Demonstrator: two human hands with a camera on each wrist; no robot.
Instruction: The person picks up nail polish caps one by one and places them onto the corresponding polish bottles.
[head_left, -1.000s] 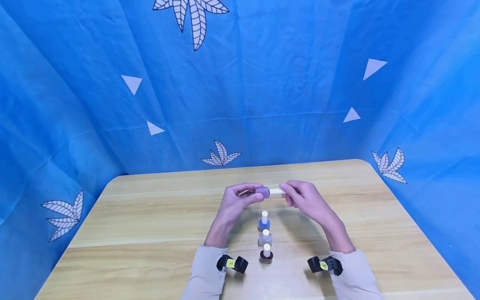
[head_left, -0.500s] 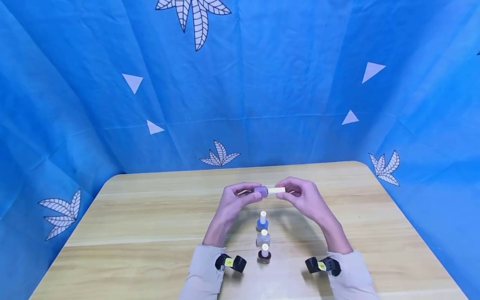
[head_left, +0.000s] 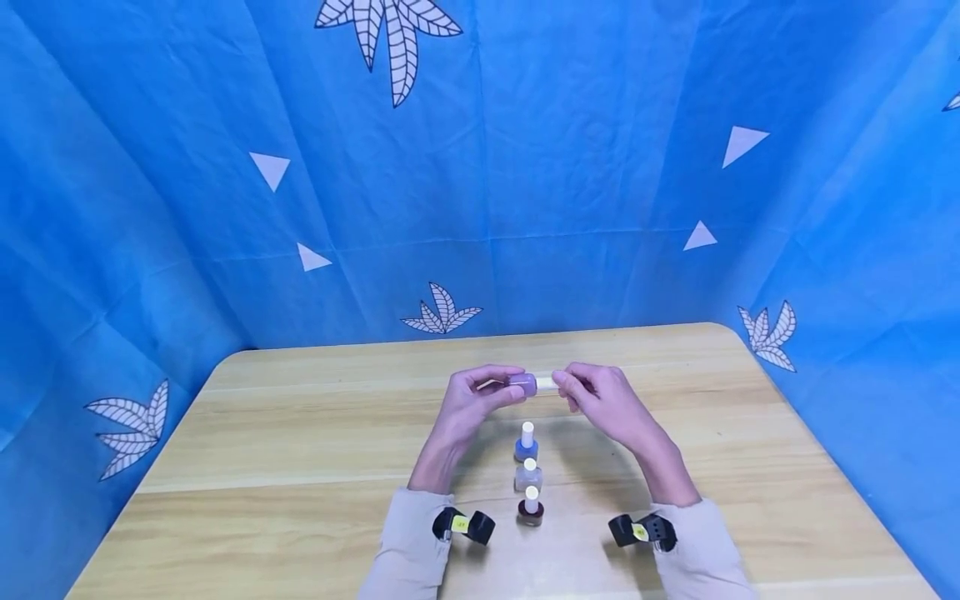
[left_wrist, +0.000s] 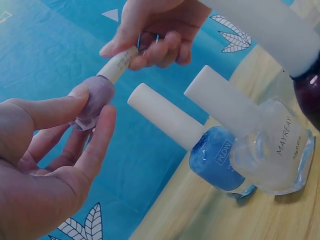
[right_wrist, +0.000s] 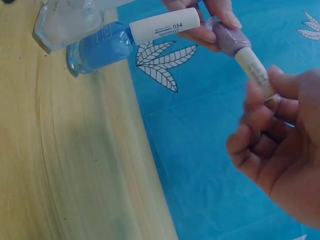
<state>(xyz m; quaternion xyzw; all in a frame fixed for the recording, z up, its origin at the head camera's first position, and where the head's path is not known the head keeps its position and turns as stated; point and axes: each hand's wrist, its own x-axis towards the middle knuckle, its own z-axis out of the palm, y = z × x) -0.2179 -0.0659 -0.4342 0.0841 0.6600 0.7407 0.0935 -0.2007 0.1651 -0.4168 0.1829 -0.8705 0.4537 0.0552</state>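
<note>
A purple nail polish bottle (head_left: 522, 383) lies sideways between the two hands, above the table. My left hand (head_left: 467, 406) grips its glass body between thumb and fingers. On the other end, my right hand (head_left: 603, 404) pinches the white cap (right_wrist: 254, 69) with thumb and forefinger. The cap sits against the bottle's neck; whether it is loosened cannot be told. Just in front of the hands stands a blue nail polish bottle (left_wrist: 214, 159) with a white cap, upright on the table.
Behind the blue bottle, toward the person, stand a clear nail polish bottle (head_left: 528, 477) and a dark red one (head_left: 530, 512), in a line on the wooden table (head_left: 300, 450). A blue patterned cloth (head_left: 570, 167) hangs around the far edge and sides.
The right hand's fingers opened and shifted along the cap, then closed on its end again. The left hand keeps its grip on the bottle. The standing bottles have not moved.
</note>
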